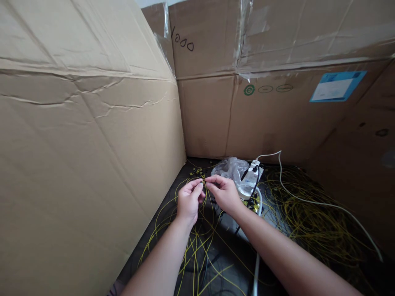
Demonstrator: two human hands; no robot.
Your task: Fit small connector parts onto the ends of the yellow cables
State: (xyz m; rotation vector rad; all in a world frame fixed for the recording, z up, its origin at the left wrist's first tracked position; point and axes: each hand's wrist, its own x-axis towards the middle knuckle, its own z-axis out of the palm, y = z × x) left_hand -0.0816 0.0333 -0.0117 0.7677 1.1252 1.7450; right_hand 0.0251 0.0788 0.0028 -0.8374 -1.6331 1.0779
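My left hand [189,199] is closed in a pinch, thumb against forefinger, on a tiny dark piece too small to name. Fingertip to fingertip with it, my right hand [224,192] pinches at what looks like a thin yellow wire [212,234]; the fingers hide most of the grip. Loops of this wire spread over the dark work surface [228,269] below and left of both hands. Just beyond the fingertips lie several small yellow-green ring-like parts [199,170].
A clear plastic bag [230,167] and a white power strip [251,176] with plugged cords sit right of my hands. Farther right is a big tangle of yellow wire [314,222], crossed by a white cable [327,204]. Cardboard walls [92,164] rise at left, back and right.
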